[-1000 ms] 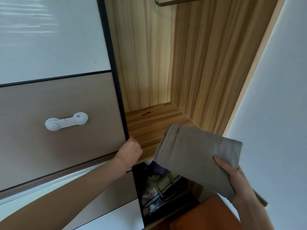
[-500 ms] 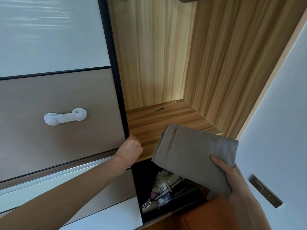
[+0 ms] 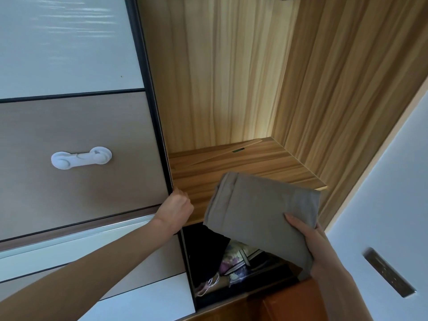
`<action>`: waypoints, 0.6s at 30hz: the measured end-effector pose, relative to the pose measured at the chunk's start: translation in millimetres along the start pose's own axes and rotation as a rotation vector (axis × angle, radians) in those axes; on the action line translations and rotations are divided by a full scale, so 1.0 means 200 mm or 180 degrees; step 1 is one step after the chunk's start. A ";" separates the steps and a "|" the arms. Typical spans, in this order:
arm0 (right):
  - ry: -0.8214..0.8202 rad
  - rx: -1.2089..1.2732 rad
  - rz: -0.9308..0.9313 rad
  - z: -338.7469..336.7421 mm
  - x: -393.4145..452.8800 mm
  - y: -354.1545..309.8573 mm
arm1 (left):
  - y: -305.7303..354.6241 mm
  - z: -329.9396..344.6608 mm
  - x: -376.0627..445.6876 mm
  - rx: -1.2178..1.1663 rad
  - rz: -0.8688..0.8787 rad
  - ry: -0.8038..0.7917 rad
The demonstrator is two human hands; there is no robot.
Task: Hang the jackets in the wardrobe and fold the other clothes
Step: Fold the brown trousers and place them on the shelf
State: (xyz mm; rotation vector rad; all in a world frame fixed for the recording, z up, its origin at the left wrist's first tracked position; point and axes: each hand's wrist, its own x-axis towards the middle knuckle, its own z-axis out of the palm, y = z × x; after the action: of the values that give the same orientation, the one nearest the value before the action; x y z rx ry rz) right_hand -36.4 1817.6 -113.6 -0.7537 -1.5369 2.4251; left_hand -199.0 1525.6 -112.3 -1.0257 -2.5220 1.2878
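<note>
Right hand point(image 3: 317, 249) at lower right grips one folded grey garment point(image 3: 261, 216), thumb flat on top, fingers hidden beneath. Garment held tilted, far corner over the front edge of the wooden shelf point(image 3: 234, 167), near part hanging over the dark lower compartment point(image 3: 208, 262). Can't tell whether it touches the shelf.

Left hand point(image 3: 176, 209) curled round the dark edge of the sliding door point(image 3: 81, 147), at the shelf's front left corner, fingers wrapped behind the frame. Two bare forearms, no sleeves.

Lower compartment: mixed items, one floral fabric box point(image 3: 236, 258) and a pink-white cord, rest too dark to tell. Orange-brown wood furniture point(image 3: 289, 304) just below it at the bottom edge.

Shelf top is bare wood grain, one small dark slot near the back, one thin diagonal seam. Open room above it between door edge on the left and wardrobe side wall point(image 3: 347, 89) on the right, back panel point(image 3: 220, 77) behind. Part of a rail barely shows at the top edge.

Door: white glossy panel up top, brown panel in the middle with one white child-lock latch point(image 3: 81, 157), white panels lower down, one silver trim strip between.

Right of the wardrobe: plain pale wall point(image 3: 393, 170) with one dark socket plate point(image 3: 389, 272), well apart from the garment.
</note>
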 end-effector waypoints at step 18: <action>-0.0464 -0.0094 0.0162 0.24 0.09 0.16 | -0.08 0.20 -0.20 -0.0413 -0.0553 -0.0099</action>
State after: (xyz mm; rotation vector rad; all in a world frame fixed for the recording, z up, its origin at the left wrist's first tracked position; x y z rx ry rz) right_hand -72.3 1772.1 -130.3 -0.6414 -1.6277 2.5505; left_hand -193.2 1468.0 -117.3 -0.7926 -2.6797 1.1146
